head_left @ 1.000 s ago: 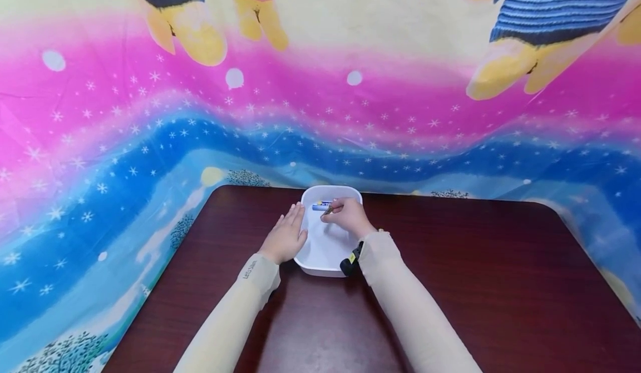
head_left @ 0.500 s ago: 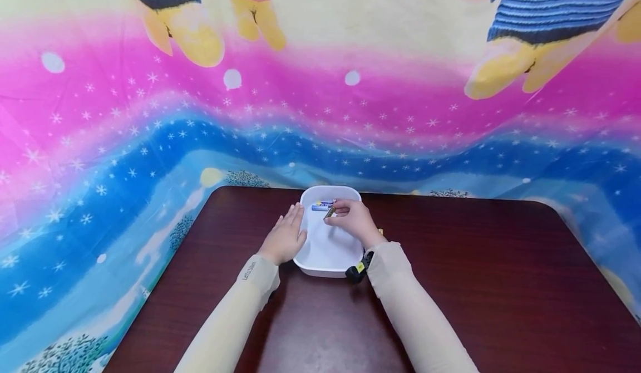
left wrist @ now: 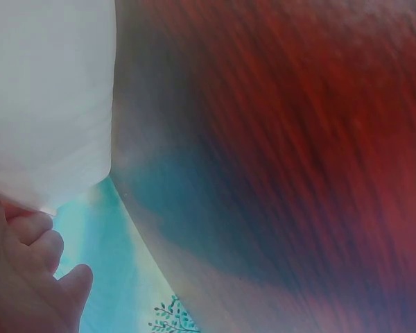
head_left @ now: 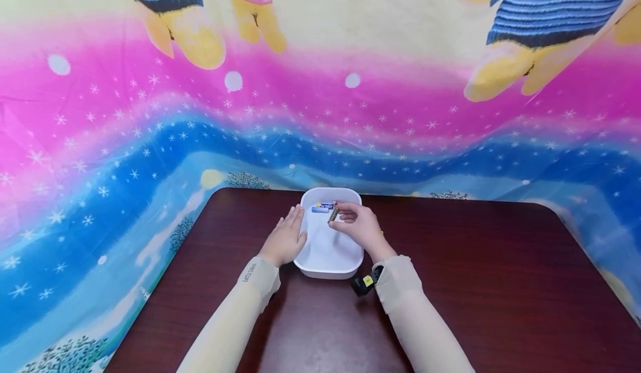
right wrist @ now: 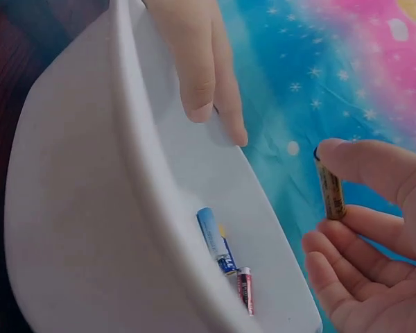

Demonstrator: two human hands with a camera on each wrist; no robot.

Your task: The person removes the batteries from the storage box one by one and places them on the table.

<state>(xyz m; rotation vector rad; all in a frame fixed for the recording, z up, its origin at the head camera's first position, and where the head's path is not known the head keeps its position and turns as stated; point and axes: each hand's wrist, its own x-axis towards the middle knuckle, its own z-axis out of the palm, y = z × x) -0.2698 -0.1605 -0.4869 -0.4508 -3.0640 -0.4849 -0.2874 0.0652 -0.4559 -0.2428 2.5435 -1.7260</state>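
My right hand [head_left: 361, 227] pinches a small dark and gold battery [right wrist: 330, 186] by its ends, between thumb and fingers, above the white tub [head_left: 328, 274]. Inside the tub lie a light blue battery [right wrist: 209, 232], a dark blue battery with a yellow end [right wrist: 227, 257] and a red battery [right wrist: 245, 291], close together toward the far end. My left hand [head_left: 284, 239] rests on the tub's left rim with its fingers straight. In the left wrist view its curled-looking knuckles [left wrist: 38, 243] show beside the tub's outer wall.
The tub stands at the back of a dark red-brown table [head_left: 476, 273]. Behind the table hangs a colourful cloth [head_left: 400, 94] with bears and snowflakes. A black wrist camera [head_left: 363, 285] sits below my right wrist, near the tub's front right corner.
My right hand has drawn back slightly toward the right, and the pinched battery has turned to stand more upright. My left hand stays on the rim.
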